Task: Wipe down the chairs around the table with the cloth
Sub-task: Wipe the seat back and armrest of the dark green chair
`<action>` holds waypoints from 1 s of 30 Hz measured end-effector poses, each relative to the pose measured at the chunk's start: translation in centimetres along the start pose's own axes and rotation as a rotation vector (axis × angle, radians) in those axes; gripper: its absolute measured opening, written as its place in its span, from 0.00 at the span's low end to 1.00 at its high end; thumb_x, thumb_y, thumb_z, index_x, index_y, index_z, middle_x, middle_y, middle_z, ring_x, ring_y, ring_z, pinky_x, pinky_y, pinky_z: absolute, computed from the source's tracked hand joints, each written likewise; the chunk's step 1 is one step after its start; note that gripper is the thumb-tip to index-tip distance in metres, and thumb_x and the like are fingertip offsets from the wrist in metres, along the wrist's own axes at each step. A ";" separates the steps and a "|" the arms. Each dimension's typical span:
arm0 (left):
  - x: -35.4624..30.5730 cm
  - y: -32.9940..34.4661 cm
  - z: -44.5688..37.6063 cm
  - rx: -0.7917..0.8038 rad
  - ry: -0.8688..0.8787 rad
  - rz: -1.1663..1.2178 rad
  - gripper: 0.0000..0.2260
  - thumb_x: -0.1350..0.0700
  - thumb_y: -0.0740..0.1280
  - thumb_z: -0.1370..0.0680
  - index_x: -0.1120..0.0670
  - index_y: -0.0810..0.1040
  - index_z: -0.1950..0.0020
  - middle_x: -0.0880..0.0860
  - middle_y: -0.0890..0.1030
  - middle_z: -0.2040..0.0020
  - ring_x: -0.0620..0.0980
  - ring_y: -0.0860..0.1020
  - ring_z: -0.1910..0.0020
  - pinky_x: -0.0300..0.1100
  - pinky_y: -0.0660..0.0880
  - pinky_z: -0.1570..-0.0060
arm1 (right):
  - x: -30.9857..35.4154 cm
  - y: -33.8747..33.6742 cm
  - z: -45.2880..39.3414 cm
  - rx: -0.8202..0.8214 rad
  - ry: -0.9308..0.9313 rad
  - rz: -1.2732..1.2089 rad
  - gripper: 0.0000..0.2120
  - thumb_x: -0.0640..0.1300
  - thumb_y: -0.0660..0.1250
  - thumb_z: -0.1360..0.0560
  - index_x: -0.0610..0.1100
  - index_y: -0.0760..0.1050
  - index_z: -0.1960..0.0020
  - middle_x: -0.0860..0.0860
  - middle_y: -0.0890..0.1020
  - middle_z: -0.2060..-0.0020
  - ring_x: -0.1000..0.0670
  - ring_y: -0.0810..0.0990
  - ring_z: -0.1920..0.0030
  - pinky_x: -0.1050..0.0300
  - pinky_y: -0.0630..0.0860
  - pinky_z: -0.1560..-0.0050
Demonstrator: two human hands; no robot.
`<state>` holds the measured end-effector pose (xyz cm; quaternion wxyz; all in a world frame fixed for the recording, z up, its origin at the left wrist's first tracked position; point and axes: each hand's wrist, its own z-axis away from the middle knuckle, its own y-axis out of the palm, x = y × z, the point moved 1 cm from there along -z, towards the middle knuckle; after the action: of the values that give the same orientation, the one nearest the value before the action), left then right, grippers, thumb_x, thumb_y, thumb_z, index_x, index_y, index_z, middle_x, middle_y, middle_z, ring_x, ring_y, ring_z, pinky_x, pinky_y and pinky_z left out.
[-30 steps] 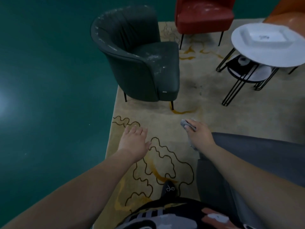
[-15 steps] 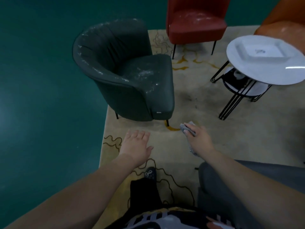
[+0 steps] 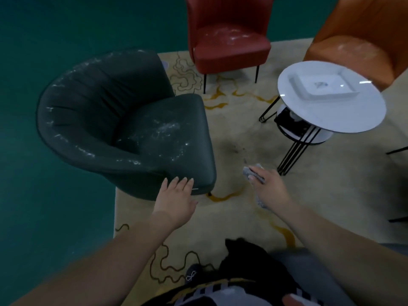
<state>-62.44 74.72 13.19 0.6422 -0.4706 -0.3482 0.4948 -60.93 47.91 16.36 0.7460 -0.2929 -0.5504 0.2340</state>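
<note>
A dark green tub chair (image 3: pixel 123 129) stands at left, with white dusty smears on its seat and rim. My left hand (image 3: pixel 176 197) reaches toward its front seat corner with straight fingers whose tips overlap the seat edge. My right hand (image 3: pixel 270 191) grips a crumpled grey cloth (image 3: pixel 249 172) in the air over the rug, to the right of that chair. A red chair (image 3: pixel 229 38) with white marks on its seat stands behind. An orange chair (image 3: pixel 357 43) is at the far right.
A round white table (image 3: pixel 326 120) on black wire legs stands at right with a square white dish (image 3: pixel 322 86) on it. A beige patterned rug (image 3: pixel 242 138) lies under the furniture, with dark green floor (image 3: pixel 44 195) to the left. My dark shoe (image 3: pixel 192 272) is below.
I have stepped closer to the dark green chair, which now looks larger and nearer. My left hand has reached its front seat corner. My right hand still holds the cloth.
</note>
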 end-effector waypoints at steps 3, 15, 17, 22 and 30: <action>-0.1 -0.8 -4.0 -0.010 -0.026 0.029 0.31 0.38 0.48 0.20 0.50 0.50 0.21 0.49 0.58 0.22 0.52 0.54 0.24 0.54 0.46 0.26 | 0.5 -0.4 -4.8 0.038 -0.029 0.036 0.17 0.47 0.62 0.20 0.50 0.72 0.32 0.44 0.72 0.39 0.54 0.72 0.52 0.76 0.67 0.57; -0.1 -3.8 -19.4 0.024 -0.422 0.159 0.31 0.38 0.47 0.20 0.50 0.49 0.21 0.49 0.56 0.22 0.51 0.53 0.23 0.53 0.46 0.25 | 5.6 -3.1 -29.0 0.297 -0.301 0.112 0.17 0.47 0.61 0.20 0.52 0.72 0.32 0.46 0.73 0.43 0.52 0.74 0.48 0.66 0.65 0.46; 0.2 -4.3 -21.1 0.031 -0.500 0.198 0.31 0.38 0.47 0.21 0.50 0.49 0.21 0.48 0.56 0.22 0.50 0.53 0.23 0.53 0.46 0.25 | 6.7 -3.3 -32.4 0.318 -0.357 0.115 0.17 0.46 0.62 0.21 0.50 0.73 0.33 0.45 0.75 0.42 0.51 0.75 0.44 0.66 0.65 0.44; 1.7 -5.5 -24.7 0.009 -0.617 0.240 0.31 0.38 0.48 0.20 0.50 0.50 0.21 0.48 0.56 0.22 0.50 0.53 0.23 0.53 0.46 0.25 | 9.8 -2.0 -38.9 0.411 -0.445 0.160 0.17 0.47 0.62 0.21 0.52 0.73 0.32 0.47 0.75 0.43 0.56 0.71 0.48 0.67 0.63 0.47; 6.8 -6.7 -31.3 0.049 -0.725 0.295 0.31 0.38 0.48 0.20 0.51 0.48 0.21 0.49 0.55 0.21 0.51 0.52 0.23 0.53 0.46 0.25 | 16.0 1.8 -47.7 0.444 -0.552 0.158 0.16 0.46 0.65 0.22 0.51 0.74 0.34 0.48 0.71 0.49 0.52 0.72 0.49 0.67 0.62 0.47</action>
<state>-30.02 72.69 9.58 0.4108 -0.2949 -0.4691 0.7240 -10.74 51.35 15.43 0.5943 -0.0910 -0.6426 0.4750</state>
